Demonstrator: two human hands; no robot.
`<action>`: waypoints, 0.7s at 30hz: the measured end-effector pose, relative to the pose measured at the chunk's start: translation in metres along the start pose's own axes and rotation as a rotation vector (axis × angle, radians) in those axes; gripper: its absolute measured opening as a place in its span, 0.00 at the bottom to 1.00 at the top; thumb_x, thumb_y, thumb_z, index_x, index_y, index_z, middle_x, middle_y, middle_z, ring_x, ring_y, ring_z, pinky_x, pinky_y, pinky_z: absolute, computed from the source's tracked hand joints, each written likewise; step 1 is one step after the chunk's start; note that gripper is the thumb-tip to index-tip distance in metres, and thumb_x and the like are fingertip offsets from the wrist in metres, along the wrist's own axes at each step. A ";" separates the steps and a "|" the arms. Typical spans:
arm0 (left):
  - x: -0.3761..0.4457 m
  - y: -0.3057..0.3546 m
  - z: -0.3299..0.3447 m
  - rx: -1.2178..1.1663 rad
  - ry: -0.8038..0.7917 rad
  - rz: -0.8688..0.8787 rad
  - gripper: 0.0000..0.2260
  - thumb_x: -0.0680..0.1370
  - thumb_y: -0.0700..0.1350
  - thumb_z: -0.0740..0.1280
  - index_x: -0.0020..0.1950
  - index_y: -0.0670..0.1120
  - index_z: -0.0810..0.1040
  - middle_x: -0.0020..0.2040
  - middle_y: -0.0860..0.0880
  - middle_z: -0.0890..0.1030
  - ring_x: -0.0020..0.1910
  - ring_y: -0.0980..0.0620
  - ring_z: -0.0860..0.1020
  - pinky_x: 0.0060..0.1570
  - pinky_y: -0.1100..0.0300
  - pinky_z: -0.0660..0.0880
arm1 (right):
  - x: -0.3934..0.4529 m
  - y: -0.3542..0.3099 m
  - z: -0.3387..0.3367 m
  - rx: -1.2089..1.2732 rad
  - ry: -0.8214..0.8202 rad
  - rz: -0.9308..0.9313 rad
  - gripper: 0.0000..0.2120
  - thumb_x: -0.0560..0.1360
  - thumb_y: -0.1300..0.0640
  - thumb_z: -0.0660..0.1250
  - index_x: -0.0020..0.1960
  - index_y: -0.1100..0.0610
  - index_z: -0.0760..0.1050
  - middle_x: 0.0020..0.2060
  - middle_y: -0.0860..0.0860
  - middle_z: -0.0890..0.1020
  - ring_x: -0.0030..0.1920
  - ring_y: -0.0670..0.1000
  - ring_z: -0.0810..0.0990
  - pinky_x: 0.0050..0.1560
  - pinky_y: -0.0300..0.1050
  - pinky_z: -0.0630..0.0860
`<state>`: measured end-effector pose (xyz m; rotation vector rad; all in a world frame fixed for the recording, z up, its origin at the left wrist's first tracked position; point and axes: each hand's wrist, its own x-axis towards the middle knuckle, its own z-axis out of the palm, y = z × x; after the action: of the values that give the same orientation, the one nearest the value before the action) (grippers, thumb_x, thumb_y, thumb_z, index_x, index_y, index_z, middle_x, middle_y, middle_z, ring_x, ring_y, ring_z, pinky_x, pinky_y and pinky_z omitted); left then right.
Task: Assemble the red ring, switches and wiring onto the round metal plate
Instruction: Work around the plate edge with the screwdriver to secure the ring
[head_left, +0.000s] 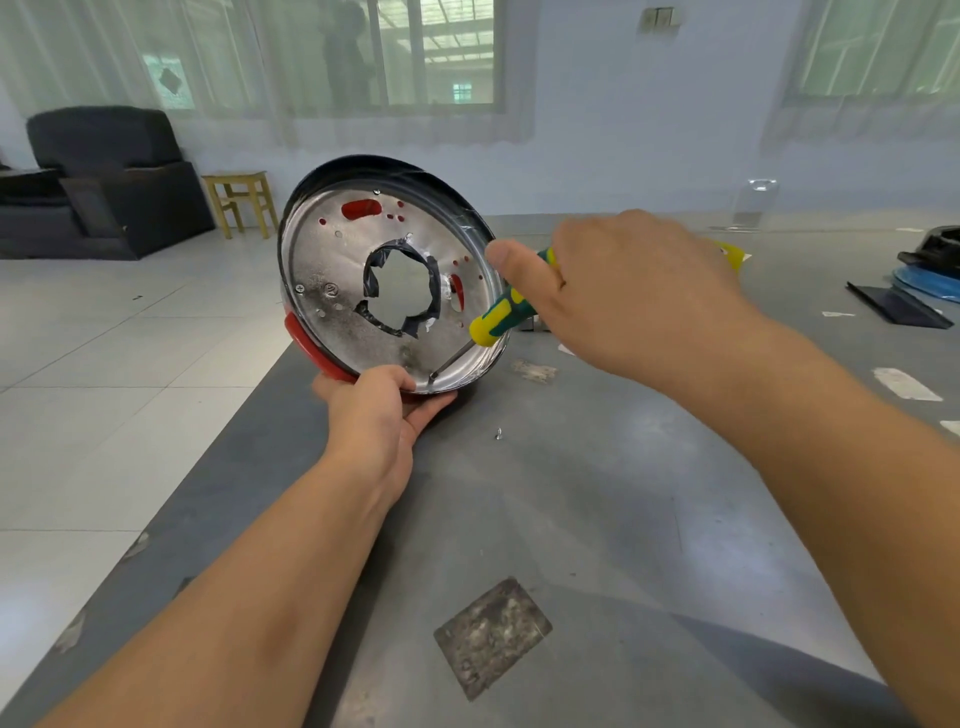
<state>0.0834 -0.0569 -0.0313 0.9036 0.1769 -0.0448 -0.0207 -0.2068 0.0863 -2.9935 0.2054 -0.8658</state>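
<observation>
Both bare forearms reach forward from the bottom edge of the view. The left hand (376, 415) is raised with its back toward the camera, thumb hooked over the lower rim of the round metal plate (343, 291) and fingers cupped beneath it, holding it tilted on edge. The right hand (634, 291) is higher and further right, back up, fingers curled round a screwdriver (491, 325), thumb stretched along its handle.

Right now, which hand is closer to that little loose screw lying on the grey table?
The left hand. It grips the round metal plate's bottom rim, just left of the loose screw. The right hand holds the screwdriver higher up, farther away.
</observation>
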 end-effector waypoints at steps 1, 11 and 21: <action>0.000 0.000 0.000 0.002 -0.001 0.007 0.25 0.74 0.25 0.57 0.63 0.50 0.65 0.64 0.41 0.75 0.54 0.37 0.83 0.39 0.47 0.85 | 0.000 0.003 -0.002 0.041 -0.046 -0.032 0.26 0.81 0.32 0.48 0.42 0.54 0.65 0.32 0.49 0.70 0.31 0.49 0.65 0.30 0.45 0.56; 0.001 0.000 -0.002 -0.005 -0.048 -0.018 0.24 0.74 0.25 0.58 0.60 0.51 0.66 0.64 0.42 0.76 0.54 0.37 0.85 0.42 0.47 0.85 | 0.009 0.027 -0.022 0.281 -0.170 -0.360 0.08 0.79 0.49 0.68 0.57 0.42 0.75 0.46 0.40 0.74 0.44 0.38 0.73 0.44 0.32 0.67; 0.001 0.000 0.000 -0.009 -0.033 -0.024 0.28 0.74 0.25 0.57 0.68 0.48 0.64 0.64 0.41 0.76 0.54 0.36 0.84 0.39 0.47 0.85 | 0.005 0.026 -0.027 0.253 -0.201 -0.326 0.16 0.78 0.48 0.71 0.64 0.38 0.77 0.38 0.37 0.77 0.38 0.38 0.76 0.37 0.34 0.69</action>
<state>0.0848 -0.0565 -0.0313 0.8911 0.1577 -0.0813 -0.0338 -0.2325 0.1101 -2.8839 -0.3756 -0.5471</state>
